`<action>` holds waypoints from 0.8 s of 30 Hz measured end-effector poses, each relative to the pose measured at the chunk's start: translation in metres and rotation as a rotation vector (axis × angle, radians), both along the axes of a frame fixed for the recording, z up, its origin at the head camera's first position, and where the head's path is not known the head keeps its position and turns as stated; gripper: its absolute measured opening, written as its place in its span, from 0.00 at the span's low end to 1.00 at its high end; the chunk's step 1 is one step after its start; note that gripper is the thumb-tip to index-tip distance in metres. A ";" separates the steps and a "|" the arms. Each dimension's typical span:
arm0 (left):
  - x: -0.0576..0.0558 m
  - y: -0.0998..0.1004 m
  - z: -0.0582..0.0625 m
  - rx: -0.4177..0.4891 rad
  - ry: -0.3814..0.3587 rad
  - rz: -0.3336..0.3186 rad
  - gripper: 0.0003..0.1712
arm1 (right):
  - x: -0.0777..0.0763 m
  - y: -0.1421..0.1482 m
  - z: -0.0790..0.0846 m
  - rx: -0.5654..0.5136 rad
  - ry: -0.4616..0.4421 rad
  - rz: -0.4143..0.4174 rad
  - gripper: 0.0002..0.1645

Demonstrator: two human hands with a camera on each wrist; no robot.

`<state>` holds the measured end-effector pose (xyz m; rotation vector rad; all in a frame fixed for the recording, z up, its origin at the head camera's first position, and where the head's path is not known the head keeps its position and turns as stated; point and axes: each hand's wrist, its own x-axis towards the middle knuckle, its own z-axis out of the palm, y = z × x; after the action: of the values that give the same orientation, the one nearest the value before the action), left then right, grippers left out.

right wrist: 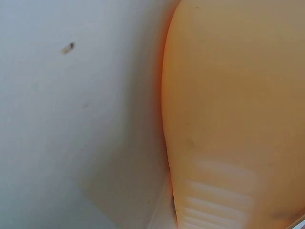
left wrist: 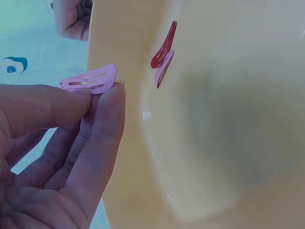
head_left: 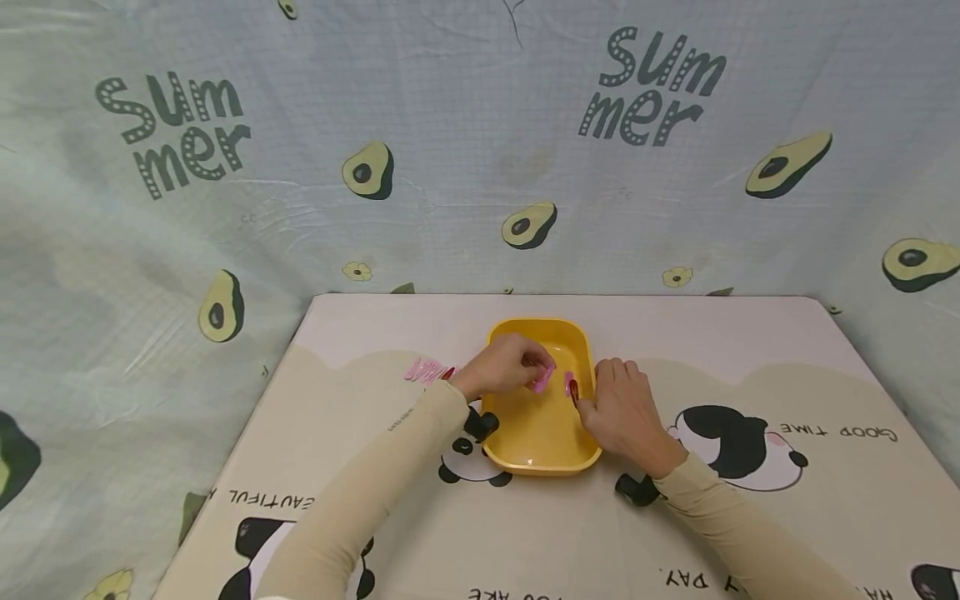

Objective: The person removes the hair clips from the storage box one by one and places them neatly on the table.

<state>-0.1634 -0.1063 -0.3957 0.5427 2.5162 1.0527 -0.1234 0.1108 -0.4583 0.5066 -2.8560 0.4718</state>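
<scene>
A pink snap hair clip [left wrist: 90,81] is pinched between thumb and fingers of my left hand [head_left: 513,365], above the yellow tray [head_left: 540,446]. Inside the tray, a red hair clip [head_left: 574,392] and another pink hair clip [head_left: 567,382] lie against the right wall; both also show in the left wrist view. My right hand [head_left: 626,408] grips the tray's right rim, thumb on the inner side close to those clips and fingers along the outside. In the right wrist view no fingers show.
On the table left of the tray lies a row of several pink hair clips [head_left: 424,370], with red clips [head_left: 447,373] at its right end, partly behind my left wrist. The table's cover [head_left: 570,533] has printed pandas and words. A curtain [head_left: 450,108] printed with avocados hangs behind.
</scene>
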 end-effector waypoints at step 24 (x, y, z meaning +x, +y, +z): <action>-0.003 -0.033 0.017 -0.047 0.085 0.085 0.12 | 0.001 -0.002 0.003 0.036 -0.032 -0.019 0.21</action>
<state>-0.1666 -0.1397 -0.3785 0.4805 2.6525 1.0173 -0.1227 0.1090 -0.4552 0.4815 -2.9016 0.4303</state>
